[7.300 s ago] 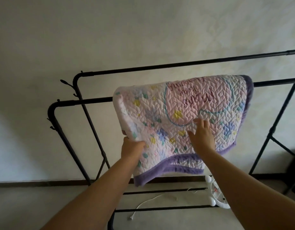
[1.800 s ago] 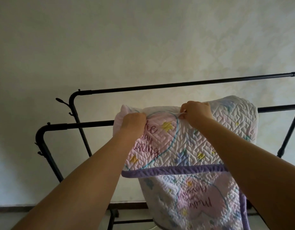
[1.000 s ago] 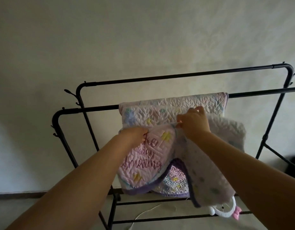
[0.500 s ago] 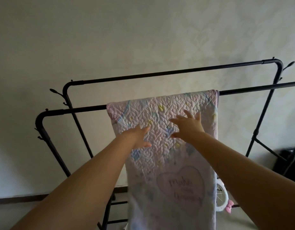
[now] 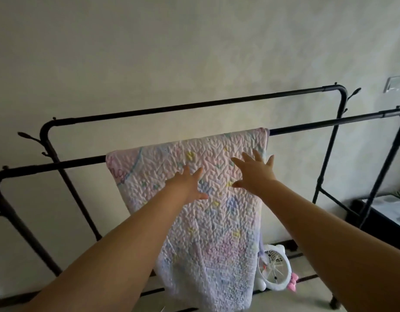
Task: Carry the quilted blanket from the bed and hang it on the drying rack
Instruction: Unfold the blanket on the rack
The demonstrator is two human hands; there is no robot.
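The quilted blanket (image 5: 208, 224), pastel pink and white with small yellow and blue patches, hangs draped over the near bar of the black drying rack (image 5: 48, 167) and falls almost to the floor. My left hand (image 5: 186, 185) is spread flat against its upper middle. My right hand (image 5: 255, 174) is spread with fingers apart near the blanket's upper right. Neither hand grips the cloth. The rack's far bar (image 5: 194, 106) is bare.
A white cat-shaped fan (image 5: 274, 271) with a pink bow stands on the floor behind the blanket's lower right. A dark low cabinet (image 5: 384, 219) with papers sits at the far right. A plain wall is just behind the rack.
The folded blanket was opened out and now hangs full length over the near bar. Both hands let go of its edge and went flat on it. The view shifted right.
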